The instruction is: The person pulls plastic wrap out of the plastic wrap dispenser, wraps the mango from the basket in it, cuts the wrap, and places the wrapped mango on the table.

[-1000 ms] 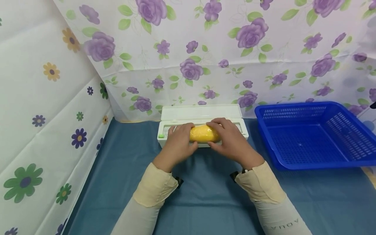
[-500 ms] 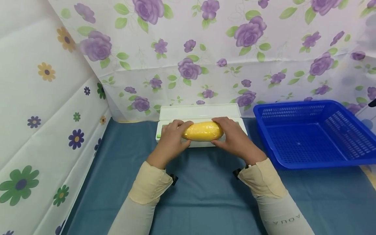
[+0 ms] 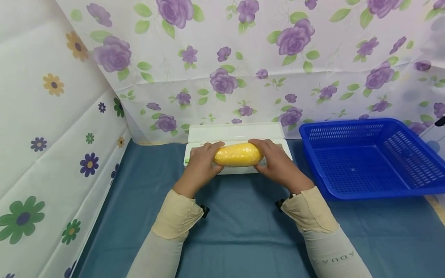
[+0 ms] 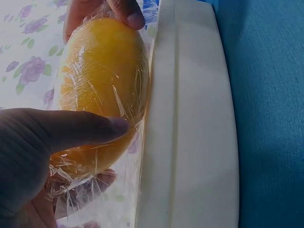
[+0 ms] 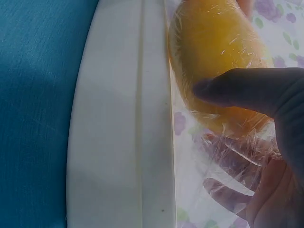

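Note:
A smooth yellow oval fruit (image 3: 238, 155), wrapped in clear cling film, lies crosswise between my two hands. My left hand (image 3: 199, 168) grips its left end, thumb on the near side and fingers behind. The other end is held the same way by my right hand (image 3: 279, 166). In the left wrist view, crumpled cling film (image 4: 76, 190) gathers at the fruit's left end. Loose film (image 5: 228, 152) also shows over the right fingers. Just below and behind the fruit is a white cling film dispenser (image 3: 240, 170), its lid (image 3: 236, 133) raised. A green slider (image 3: 186, 161) shows at its left.
A blue plastic basket (image 3: 326, 170) stands to the right of the dispenser. Blue-green cloth (image 3: 240, 239) covers the table. Flowered sheets (image 3: 194, 77) hang behind and on the left.
The fruit has come up and slightly left from over the dispenser, with both hands still holding its ends. More of its film-covered surface shows. In the last half second it has shifted only slightly.

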Demonstrator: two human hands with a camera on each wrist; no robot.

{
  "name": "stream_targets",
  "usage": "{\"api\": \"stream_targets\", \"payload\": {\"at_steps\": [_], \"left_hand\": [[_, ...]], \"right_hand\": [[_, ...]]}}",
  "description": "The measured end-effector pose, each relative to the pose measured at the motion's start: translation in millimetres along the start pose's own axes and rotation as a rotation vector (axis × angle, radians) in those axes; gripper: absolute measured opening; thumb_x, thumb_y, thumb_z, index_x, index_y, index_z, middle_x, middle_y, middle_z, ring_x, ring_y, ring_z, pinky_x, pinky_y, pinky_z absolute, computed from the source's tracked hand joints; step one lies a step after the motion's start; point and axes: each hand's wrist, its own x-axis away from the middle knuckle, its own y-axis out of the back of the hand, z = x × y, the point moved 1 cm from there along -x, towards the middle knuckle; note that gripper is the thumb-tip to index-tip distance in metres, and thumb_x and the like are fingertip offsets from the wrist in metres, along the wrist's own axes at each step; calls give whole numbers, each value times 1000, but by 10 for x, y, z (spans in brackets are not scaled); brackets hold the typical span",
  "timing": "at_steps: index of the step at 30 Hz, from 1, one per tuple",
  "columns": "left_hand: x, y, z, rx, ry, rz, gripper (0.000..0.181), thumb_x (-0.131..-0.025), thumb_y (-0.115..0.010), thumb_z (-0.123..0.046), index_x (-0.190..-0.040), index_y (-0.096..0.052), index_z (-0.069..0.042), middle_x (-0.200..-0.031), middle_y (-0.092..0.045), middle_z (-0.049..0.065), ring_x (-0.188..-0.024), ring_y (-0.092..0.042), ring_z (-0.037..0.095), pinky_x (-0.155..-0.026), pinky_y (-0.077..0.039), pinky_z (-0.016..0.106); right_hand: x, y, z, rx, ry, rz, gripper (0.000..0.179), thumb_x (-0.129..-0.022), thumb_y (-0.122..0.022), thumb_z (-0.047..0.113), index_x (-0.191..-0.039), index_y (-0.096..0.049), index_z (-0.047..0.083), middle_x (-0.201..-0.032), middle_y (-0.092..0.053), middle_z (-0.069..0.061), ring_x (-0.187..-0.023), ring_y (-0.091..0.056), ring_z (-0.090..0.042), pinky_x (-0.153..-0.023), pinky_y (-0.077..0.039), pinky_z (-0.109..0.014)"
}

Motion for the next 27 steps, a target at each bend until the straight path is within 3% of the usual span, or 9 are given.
{"api": "stream_targets", "payload": {"at_steps": [5, 13, 27], "left_hand": [[-8, 20, -14, -9, 8, -29, 52, -86, -81, -22, -133, -61, -11, -121, -67, 10, -111, -64, 28, -104, -41, 53], [15, 73, -45, 14, -45, -143, 51, -86, -82, -19, -132, -60, -14, -121, -64, 8, -113, -61, 28, -110, -37, 54], [-3, 78, -52, 35, -94, -281, 52, -85, -81, -12, -132, -60, -16, -120, -62, 6, -112, -59, 26, -109, -35, 52]], "right_hand": [[-10, 8, 11, 13, 10, -30, 79, -82, -83, 8, -149, -41, 14, -137, -56, -16, -123, -56, -36, -110, -42, -56], [-15, 24, 13, 15, 34, -141, 78, -79, -84, 4, -146, -45, 8, -134, -57, -17, -119, -58, -34, -107, -47, -52], [-35, -4, 5, 41, 74, -292, 77, -78, -85, 2, -145, -48, 11, -135, -57, -16, -123, -56, -35, -111, -37, -61]]}}
